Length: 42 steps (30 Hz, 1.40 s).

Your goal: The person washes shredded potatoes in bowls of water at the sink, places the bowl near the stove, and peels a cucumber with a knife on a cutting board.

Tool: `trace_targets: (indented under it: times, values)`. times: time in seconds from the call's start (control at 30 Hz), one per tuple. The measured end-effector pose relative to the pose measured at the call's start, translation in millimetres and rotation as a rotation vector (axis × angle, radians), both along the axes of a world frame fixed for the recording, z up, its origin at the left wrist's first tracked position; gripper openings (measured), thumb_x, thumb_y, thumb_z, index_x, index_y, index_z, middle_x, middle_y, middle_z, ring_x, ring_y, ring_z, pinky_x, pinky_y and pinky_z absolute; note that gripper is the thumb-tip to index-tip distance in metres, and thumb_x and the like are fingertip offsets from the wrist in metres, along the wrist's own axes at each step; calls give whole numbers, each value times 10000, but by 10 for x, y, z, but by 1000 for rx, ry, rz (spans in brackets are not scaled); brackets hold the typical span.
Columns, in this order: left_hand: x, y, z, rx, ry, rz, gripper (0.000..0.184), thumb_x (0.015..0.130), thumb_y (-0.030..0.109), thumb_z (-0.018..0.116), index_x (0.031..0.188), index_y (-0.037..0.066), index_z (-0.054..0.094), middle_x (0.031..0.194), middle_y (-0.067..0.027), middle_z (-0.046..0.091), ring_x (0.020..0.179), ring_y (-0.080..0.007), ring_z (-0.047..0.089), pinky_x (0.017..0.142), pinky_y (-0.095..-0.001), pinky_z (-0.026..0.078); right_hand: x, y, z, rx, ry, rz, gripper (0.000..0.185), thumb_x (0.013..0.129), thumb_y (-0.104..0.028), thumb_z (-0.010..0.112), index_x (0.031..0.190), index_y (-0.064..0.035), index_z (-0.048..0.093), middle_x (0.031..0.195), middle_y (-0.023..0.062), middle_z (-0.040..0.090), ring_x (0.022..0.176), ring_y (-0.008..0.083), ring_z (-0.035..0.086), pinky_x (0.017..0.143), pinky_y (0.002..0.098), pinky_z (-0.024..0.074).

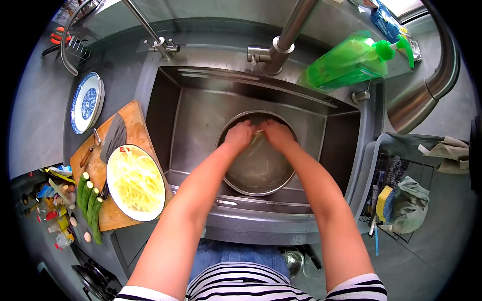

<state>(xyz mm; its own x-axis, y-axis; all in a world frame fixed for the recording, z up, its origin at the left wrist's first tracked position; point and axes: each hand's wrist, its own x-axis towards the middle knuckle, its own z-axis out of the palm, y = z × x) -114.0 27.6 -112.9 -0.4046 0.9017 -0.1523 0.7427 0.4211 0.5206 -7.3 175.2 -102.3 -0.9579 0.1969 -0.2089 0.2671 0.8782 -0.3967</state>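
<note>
In the sink (201, 108) stands a round metal bowl (258, 192) of cloudy water. My left hand (241, 134) and my right hand (277, 134) meet over its far half, fingers closed and pinched together. A few pale potato shreds (258, 132) show between the fingertips, and one or two more lie in the water below. How much each hand holds is hidden. To the left, a white bowl (163, 193) heaped with yellowish potato shreds (134, 181) rests on a wooden cutting board (135, 118).
A cleaver (115, 136), a peeler (88, 155) and several cucumbers (91, 203) lie on or beside the board. Behind them is a blue-patterned plate (87, 103). Faucets (281, 47) and a green soap bottle (346, 62) line the back. A rack with a sponge (384, 203) hangs right.
</note>
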Motion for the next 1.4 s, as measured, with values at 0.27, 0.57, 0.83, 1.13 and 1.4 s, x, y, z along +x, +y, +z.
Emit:
trace_targets:
  times: [0.27, 0.57, 0.83, 1.13, 1.4]
  values:
    - [210, -217, -241, -344, -405, 96, 320, 884, 255, 444, 1055, 72, 644, 1085, -189, 628, 1040, -369, 579, 888, -459, 466, 279, -126, -249, -299, -510, -67, 330, 878, -203, 426, 1101, -60, 623, 1145, 217, 594, 1022, 380, 580, 885, 434, 473]
    - [823, -501, -462, -182, -1013, 547, 359, 906, 289, 437, 1078, 51, 644, 1090, -212, 628, 1034, -341, 602, 877, -403, 452, 815, -711, -567, -923, -195, -704, 362, 911, -303, 494, 1087, -18, 631, 1000, 133, 667, 885, 248, 620, 783, 380, 477]
    - [965, -334, 20, -111, -689, 636, 330, 911, 217, 411, 1027, -32, 594, 996, -282, 611, 995, -432, 568, 834, -478, 447, 605, -1106, 10, -1234, 10, -1155, 296, 905, -208, 546, 1131, -18, 576, 912, 93, 655, 788, 169, 610, 682, 311, 480]
    - [977, -495, 946, 223, -654, 585, 200, 932, 192, 439, 943, 6, 512, 860, -283, 586, 853, -484, 551, 704, -507, 438, 609, -1316, 819, -886, 355, -972, 215, 945, -169, 497, 1048, 15, 537, 876, 105, 638, 799, 165, 595, 713, 312, 473]
    - [683, -1036, 1695, 553, -610, 597, 145, 929, 121, 446, 940, -17, 489, 803, -265, 576, 770, -465, 553, 625, -450, 444, 228, -1838, 1734, -916, 526, -779, 124, 977, -139, 456, 961, -22, 497, 847, 55, 588, 767, 100, 542, 676, 259, 455]
